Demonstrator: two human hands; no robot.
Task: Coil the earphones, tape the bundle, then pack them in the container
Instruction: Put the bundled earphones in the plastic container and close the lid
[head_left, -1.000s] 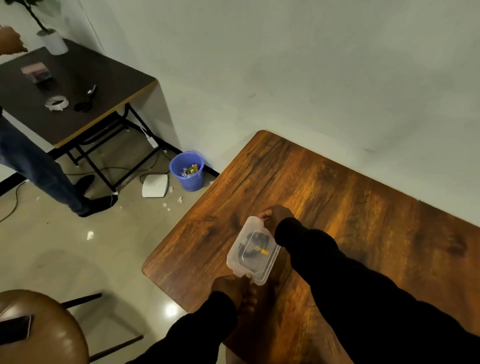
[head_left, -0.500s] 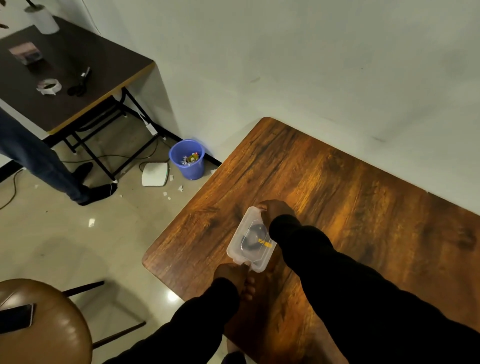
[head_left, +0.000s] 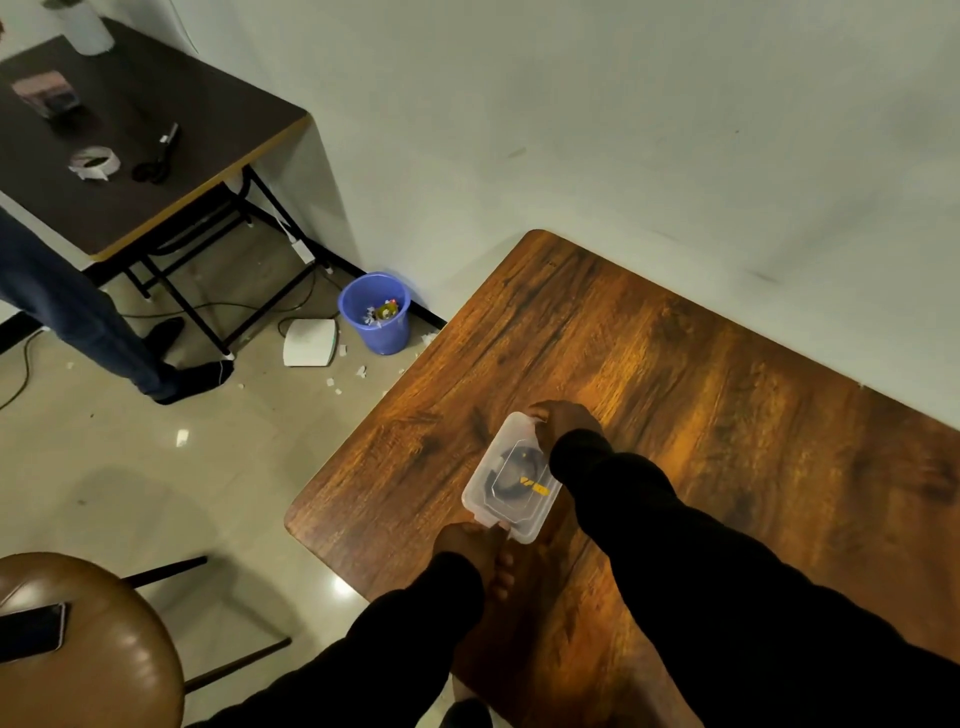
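Observation:
A small clear plastic container (head_left: 511, 480) with its lid on rests on the wooden table (head_left: 675, 395). Through the lid I see the black coiled earphones (head_left: 511, 470) bound with a strip of yellow tape (head_left: 535, 487). My left hand (head_left: 475, 548) grips the container's near end at the lid tab. The container's far corner is held by my right hand (head_left: 563, 423), fingers curled over the rim. Both sleeves are black.
A brown stool (head_left: 88, 639) with a phone (head_left: 31, 631) on it stands at the lower left. A blue bin (head_left: 375, 314) sits by the wall. Another person's legs (head_left: 78, 317) stand beside a dark desk (head_left: 135, 145) carrying a tape roll (head_left: 96, 163) and scissors (head_left: 158, 156).
The container has come down from a tilted hold onto the table and slid slightly toward me. Both hands stay on its ends.

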